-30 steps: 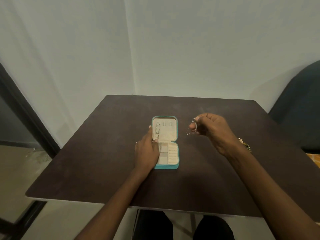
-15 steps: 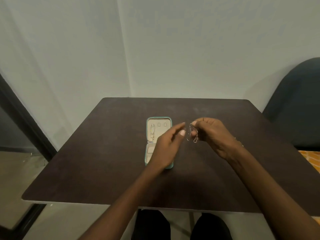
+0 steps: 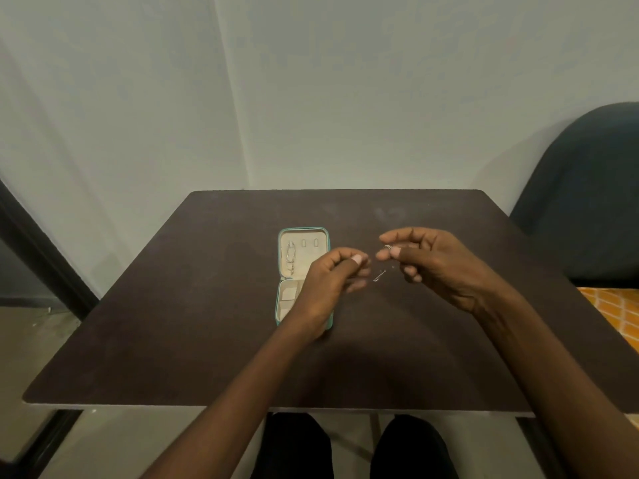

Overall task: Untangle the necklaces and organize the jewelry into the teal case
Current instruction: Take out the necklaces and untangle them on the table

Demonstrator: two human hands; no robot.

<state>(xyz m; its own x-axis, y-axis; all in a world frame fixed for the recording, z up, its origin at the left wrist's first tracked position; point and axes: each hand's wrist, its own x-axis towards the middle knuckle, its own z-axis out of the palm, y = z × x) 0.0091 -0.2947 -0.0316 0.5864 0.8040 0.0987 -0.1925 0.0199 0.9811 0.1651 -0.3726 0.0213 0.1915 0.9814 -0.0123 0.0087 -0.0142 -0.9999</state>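
The teal case [image 3: 280,271] lies open on the dark table [image 3: 173,323], its cream lid toward the wall. One silver necklace [image 3: 290,257] hangs on the lid's left hook. Both hands hover just right of the case. My right hand [image 3: 428,267] pinches one end of a thin silver chain [image 3: 379,275] between thumb and forefinger. My left hand [image 3: 332,285] pinches the other end, fingers curled. A small loop of the chain dangles between the hands. My left hand hides much of the case's lower tray.
A dark blue chair [image 3: 587,202] stands at the table's right edge, with an orange patterned surface [image 3: 619,309] below it. A dark door frame [image 3: 38,257] runs along the left. My knees [image 3: 345,451] show under the table's near edge.
My left hand left the case's lid, moved right and took hold of the chain. The bunched chain in my right hand is now drawn out between both hands.
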